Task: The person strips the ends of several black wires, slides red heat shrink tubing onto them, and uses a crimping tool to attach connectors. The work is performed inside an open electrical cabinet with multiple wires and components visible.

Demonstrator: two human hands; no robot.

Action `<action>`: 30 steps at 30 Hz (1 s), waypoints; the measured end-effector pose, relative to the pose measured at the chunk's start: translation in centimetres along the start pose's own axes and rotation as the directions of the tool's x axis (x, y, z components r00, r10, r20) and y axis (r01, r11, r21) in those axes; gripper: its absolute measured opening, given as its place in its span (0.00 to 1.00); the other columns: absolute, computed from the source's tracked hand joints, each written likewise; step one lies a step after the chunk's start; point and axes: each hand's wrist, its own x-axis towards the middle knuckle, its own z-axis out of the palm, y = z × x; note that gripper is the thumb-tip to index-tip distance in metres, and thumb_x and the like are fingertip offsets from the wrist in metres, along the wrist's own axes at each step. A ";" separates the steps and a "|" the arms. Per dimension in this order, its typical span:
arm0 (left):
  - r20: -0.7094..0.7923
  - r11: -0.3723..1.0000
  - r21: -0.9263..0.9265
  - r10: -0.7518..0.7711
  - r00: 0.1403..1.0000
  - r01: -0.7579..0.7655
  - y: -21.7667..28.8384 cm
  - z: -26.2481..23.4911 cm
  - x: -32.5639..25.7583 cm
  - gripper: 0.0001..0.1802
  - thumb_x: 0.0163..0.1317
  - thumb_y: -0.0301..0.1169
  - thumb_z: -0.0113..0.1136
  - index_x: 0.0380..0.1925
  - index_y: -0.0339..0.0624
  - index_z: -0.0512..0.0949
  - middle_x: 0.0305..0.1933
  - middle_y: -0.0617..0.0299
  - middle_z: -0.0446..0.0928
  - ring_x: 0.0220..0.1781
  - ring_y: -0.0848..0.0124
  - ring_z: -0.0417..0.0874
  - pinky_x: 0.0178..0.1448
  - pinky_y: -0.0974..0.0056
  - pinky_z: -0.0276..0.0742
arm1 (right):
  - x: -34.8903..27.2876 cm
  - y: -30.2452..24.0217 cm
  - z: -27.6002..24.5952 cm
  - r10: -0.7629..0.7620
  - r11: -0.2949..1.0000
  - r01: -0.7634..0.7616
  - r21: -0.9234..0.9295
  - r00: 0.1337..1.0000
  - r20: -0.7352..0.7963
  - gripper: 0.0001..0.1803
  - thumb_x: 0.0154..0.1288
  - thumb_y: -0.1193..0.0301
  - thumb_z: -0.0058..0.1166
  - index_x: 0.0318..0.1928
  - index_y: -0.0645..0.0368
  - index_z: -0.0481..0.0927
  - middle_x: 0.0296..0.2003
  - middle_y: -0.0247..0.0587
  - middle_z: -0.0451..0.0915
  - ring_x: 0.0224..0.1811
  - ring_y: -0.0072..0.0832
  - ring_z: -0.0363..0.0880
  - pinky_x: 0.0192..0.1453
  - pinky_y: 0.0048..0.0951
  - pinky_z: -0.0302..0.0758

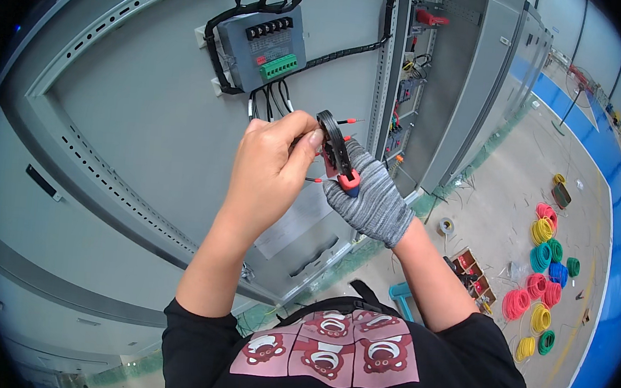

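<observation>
My bare left hand (265, 168) is closed in a pinch at the head of a pair of crimping pliers (336, 146), apparently on a thin black wire mostly hidden by the fingers. In a grey knit glove, my right hand (377, 206) grips the pliers by their red and dark blue handles. Around the tool, several wire ends stick out with red ferrules (347, 121). Behind my left hand, black wires with white sleeves (289, 104) run down from a grey module (260, 48) with a green terminal block (279, 66), mounted on the cabinet door.
The grey cabinet door (142, 90) spans the left; the cabinet interior (408, 92) with breakers and wiring is at right. On the floor lie red wire coils (516, 304), yellow coils (541, 318), a tape roll (446, 225), a divided parts box (475, 273) and a turquoise tool or stool (402, 297).
</observation>
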 end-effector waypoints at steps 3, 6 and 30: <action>0.001 1.000 -0.027 0.002 1.000 -0.002 -0.1 0.2 0.1 0.06 0.63 0.28 0.56 0.29 0.38 0.78 0.16 0.58 0.70 0.20 0.64 0.68 0.40 0.63 0.63 | -0.2 1.1 0.8 -0.038 0.997 0.031 -0.069 0.995 -0.093 0.23 0.54 0.72 0.57 0.51 0.66 0.70 0.36 0.51 0.75 0.38 0.45 0.76 0.44 0.40 0.76; -0.004 0.999 -0.045 -0.011 1.000 0.011 -0.3 0.5 0.0 0.07 0.63 0.28 0.56 0.28 0.37 0.78 0.16 0.58 0.70 0.18 0.63 0.67 0.37 0.63 0.63 | 0.0 1.6 1.0 -0.055 0.992 0.042 -0.120 0.993 -0.109 0.21 0.54 0.74 0.56 0.49 0.66 0.70 0.32 0.47 0.74 0.34 0.42 0.76 0.41 0.39 0.76; 0.011 0.960 0.206 0.191 0.982 -0.189 -1.6 -0.1 -1.5 0.03 0.63 0.27 0.60 0.34 0.41 0.80 0.26 0.65 0.75 0.30 0.69 0.73 0.50 0.63 0.60 | -5.4 1.0 -1.9 0.295 0.697 -0.178 0.694 0.954 -0.053 0.40 0.60 0.58 0.63 0.68 0.66 0.65 0.56 0.48 0.79 0.60 0.35 0.76 0.69 0.39 0.67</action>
